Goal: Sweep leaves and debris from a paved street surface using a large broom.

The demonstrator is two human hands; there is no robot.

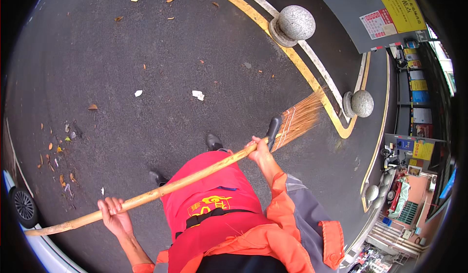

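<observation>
A broom with a long wooden handle (193, 178) lies slantwise across my body. Near the handle's upper end, my left hand (116, 216) is wrapped around the wood. My right hand (261, 151) grips the lower end, just by the black head piece (274, 130). From there the tied straw bristles (301, 117) fan out to the right, their tips over the yellow painted line (313, 81). Whether the tips touch the ground is hard to tell. A red apron (208, 167) covers my front, with my dark shoes showing beyond it.
White paper scraps (197, 95) and scattered dry leaves (93, 107) lie on the asphalt (175, 46). More litter (60, 148) gathers at the left. Round stone bollards (297, 22) stand along the painted lines at right. A car wheel (24, 207) is at lower left, and notice boards (398, 10) line the right.
</observation>
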